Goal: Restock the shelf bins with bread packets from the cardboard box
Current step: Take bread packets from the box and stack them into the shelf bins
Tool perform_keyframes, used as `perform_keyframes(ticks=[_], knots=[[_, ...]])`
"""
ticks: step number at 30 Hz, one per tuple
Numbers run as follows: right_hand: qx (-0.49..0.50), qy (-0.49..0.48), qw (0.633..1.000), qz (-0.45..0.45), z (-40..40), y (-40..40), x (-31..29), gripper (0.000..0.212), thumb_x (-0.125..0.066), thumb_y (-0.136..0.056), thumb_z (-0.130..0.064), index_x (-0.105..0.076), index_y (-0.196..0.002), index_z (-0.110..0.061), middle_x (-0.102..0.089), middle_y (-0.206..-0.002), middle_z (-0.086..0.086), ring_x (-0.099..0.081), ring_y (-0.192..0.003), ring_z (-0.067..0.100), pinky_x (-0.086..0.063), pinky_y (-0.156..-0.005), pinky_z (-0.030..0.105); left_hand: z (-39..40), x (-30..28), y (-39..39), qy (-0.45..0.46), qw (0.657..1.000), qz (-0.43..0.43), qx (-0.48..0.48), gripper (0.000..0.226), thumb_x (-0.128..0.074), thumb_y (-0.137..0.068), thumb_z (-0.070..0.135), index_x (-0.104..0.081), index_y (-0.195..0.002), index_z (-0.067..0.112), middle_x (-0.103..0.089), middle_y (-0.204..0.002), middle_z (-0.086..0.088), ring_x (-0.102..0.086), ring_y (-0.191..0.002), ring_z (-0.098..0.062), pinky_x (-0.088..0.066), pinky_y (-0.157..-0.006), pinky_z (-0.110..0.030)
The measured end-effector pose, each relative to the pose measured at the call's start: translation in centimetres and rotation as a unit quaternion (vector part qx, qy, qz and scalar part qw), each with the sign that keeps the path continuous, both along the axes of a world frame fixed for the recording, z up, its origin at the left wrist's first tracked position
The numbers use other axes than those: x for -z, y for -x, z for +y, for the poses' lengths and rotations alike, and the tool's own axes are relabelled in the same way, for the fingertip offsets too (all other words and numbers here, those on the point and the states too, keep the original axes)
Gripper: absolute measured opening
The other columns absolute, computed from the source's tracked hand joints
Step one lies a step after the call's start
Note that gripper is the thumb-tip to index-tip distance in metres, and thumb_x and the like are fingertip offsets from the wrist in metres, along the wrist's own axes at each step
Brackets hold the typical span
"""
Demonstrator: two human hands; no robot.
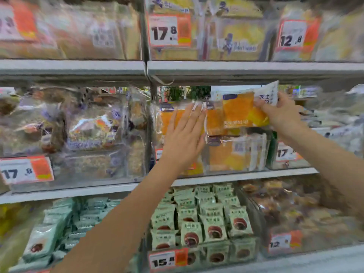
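An orange bread packet (239, 110) with a white end lies across the top of the clear middle-shelf bin (226, 154). My right hand (281, 113) grips its white right end. My left hand (185, 133) is raised with straight fingers against the left part of the orange packets (163, 119) stacked in that bin. More orange packets (226, 154) stand lower inside the same bin. The cardboard box is out of view.
Clear bins of other bread fill the top shelf (236, 36) and the middle shelf's left side (88, 131). Green packets (206, 219) fill the bottom shelf. Price tags (169, 30) hang on the bin fronts. A grey shelf edge (256, 67) runs just above the held packet.
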State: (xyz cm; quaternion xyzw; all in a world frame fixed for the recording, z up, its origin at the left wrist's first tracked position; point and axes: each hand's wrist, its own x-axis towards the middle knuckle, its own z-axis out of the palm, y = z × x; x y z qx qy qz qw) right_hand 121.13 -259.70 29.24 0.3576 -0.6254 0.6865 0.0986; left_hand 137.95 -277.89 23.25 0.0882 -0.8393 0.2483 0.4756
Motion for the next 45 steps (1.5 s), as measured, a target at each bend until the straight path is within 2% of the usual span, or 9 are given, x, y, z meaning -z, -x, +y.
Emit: perform_keyframes(ticks=[7,11,16,20,26,29,34,39,45], knots=[[-0.069,-0.109,0.988,-0.085,-5.9,2.9,0.9,0.057,-0.059,-0.088,-0.037,-0.043,-0.138,-0.015,-0.059,-0.123,0.002,-0.059,-0.108,0.021,-0.052,-0.086,0.035,-3.8,0.5,1.7,0.024,0.998,-0.025,-0.044,0.063,-0.021,-0.098,0.047,-0.025,-0.15,0.011,-0.021,-0.157,-0.009,-0.014,-0.146,-0.024,-0.009,-0.117,-0.05],[0.01,-0.167,0.986,0.006,-6.2,2.5,1.7,0.057,-0.049,-0.094,-0.044,-0.034,-0.14,-0.014,-0.051,-0.128,-0.002,-0.05,-0.113,0.015,-0.043,-0.091,0.032,-3.7,0.7,1.7,0.022,0.999,-0.017,-0.039,0.064,-0.021,-0.097,0.048,-0.025,-0.15,0.012,-0.021,-0.157,-0.01,-0.016,-0.146,-0.024,-0.011,-0.117,-0.049],[0.178,-0.224,0.952,0.111,-6.6,2.3,2.4,0.073,-0.058,-0.088,-0.047,-0.026,-0.137,-0.002,-0.041,-0.138,0.021,-0.039,-0.128,0.04,-0.038,-0.102,0.053,-3.7,0.7,1.8,0.015,0.999,-0.022,-0.034,0.064,-0.022,-0.097,0.048,-0.028,-0.149,0.011,-0.025,-0.155,-0.01,-0.019,-0.145,-0.026,-0.013,-0.117,-0.049],[0.223,-0.267,0.93,0.116,-6.8,2.0,3.0,0.078,-0.05,-0.092,-0.049,-0.015,-0.145,-0.004,-0.022,-0.147,0.024,-0.021,-0.135,0.042,-0.026,-0.106,0.053,-3.5,0.6,1.6,0.0,0.999,-0.033,-0.031,0.063,-0.017,-0.099,0.047,-0.028,-0.149,0.012,-0.025,-0.155,-0.01,-0.02,-0.145,-0.025,-0.014,-0.116,-0.049],[0.209,-0.223,0.944,0.124,-4.3,-0.3,3.3,0.079,-0.049,-0.095,-0.043,-0.007,-0.149,-0.003,-0.014,-0.152,0.022,-0.016,-0.14,0.039,-0.021,-0.112,0.047,-2.9,3.0,0.0,0.0,0.999,-0.044,-0.016,0.06,-0.023,-0.1,0.041,-0.027,-0.149,0.007,-0.022,-0.156,-0.008,-0.016,-0.146,-0.023,-0.008,-0.118,-0.048],[0.201,-0.16,0.948,0.189,-2.0,-3.1,5.0,0.063,-0.049,-0.096,-0.035,-0.021,-0.145,-0.006,-0.027,-0.146,0.017,-0.029,-0.135,0.033,-0.03,-0.107,0.043,-1.5,5.8,-1.9,-0.002,0.999,-0.042,0.031,0.058,-0.027,-0.099,0.037,-0.029,-0.148,0.006,-0.026,-0.155,-0.009,-0.018,-0.144,-0.023,-0.01,-0.117,-0.049],[0.161,-0.13,0.933,0.294,1.1,-9.8,14.6,0.033,-0.048,-0.094,-0.023,-0.048,-0.121,-0.004,-0.052,-0.118,0.013,-0.047,-0.109,0.023,-0.038,-0.091,0.032,1.9,14.5,-5.6,0.031,0.98,-0.088,0.176,0.035,-0.035,-0.097,0.024,-0.053,-0.122,0.007,-0.056,-0.131,-0.015,-0.047,-0.122,-0.028,-0.035,-0.103,-0.043],[0.031,-0.325,0.921,0.212,3.0,-14.5,29.2,0.021,-0.051,-0.094,-0.017,-0.051,-0.114,-0.012,-0.058,-0.107,0.005,-0.056,-0.099,0.022,-0.047,-0.081,0.035,4.9,27.2,-9.4,-0.088,0.953,-0.238,0.165,0.02,-0.046,-0.088,0.019,-0.048,-0.105,0.009,-0.062,-0.106,-0.013,-0.053,-0.095,-0.028,-0.038,-0.082,-0.036],[-0.125,-0.584,0.799,0.061,2.5,-17.4,45.0,0.018,-0.049,-0.094,-0.023,-0.049,-0.112,-0.026,-0.058,-0.106,-0.004,-0.057,-0.096,0.014,-0.052,-0.084,0.035,6.2,40.9,-14.0,-0.376,0.809,-0.448,-0.056,0.046,-0.042,-0.094,0.016,-0.036,-0.14,0.014,-0.04,-0.143,-0.007,-0.038,-0.131,-0.025,-0.03,-0.108,-0.039]])
